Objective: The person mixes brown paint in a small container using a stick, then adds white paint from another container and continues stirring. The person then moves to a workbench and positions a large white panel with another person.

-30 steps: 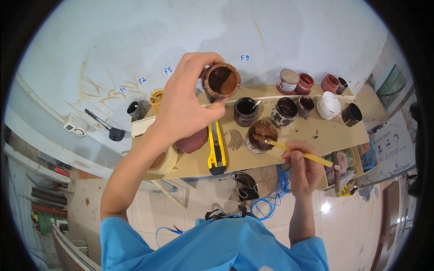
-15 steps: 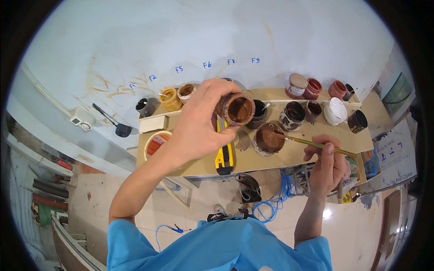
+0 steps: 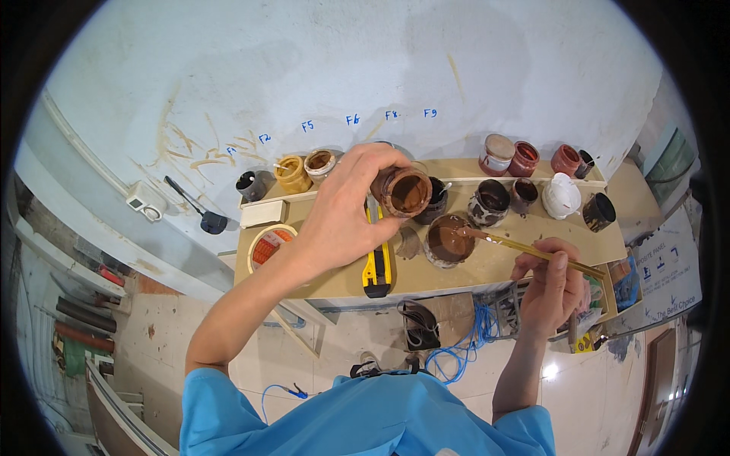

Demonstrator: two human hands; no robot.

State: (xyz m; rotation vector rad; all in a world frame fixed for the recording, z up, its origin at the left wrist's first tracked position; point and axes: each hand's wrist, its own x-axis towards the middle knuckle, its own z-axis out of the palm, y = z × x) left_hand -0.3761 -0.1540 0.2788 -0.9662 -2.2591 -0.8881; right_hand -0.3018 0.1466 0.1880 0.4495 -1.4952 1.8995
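Observation:
My left hand [image 3: 344, 201] is closed around a jar [image 3: 407, 193] coated with brown paint. It holds the jar above the bench, its mouth tipped toward me, with brown paint inside. In my right hand [image 3: 552, 285] is a paintbrush [image 3: 525, 248] with a yellowish handle, gripped between thumb and fingers. The brush's brown-smeared bristles lie over the near-right part of a wider pot [image 3: 450, 242] of brown paint; whether they touch the paint I cannot tell. A yellow-and-black utility knife [image 3: 377, 272] lies below the jar, partly hidden by my left hand.
On the bench [image 3: 502, 266] stand a dark pot [image 3: 489, 199], a small brown pot [image 3: 525, 193] and a white pot [image 3: 562, 195]. Several jars line the back shelf, including a yellow one [image 3: 293, 175]. A tape roll [image 3: 271, 247] lies left; a blue cable [image 3: 475, 334] coils below.
The brush has shifted slightly, and more of its paint-covered bristles shows at the pot's rim. My left hand still holds the jar, mouth tipped toward me. The whole view has shifted a little.

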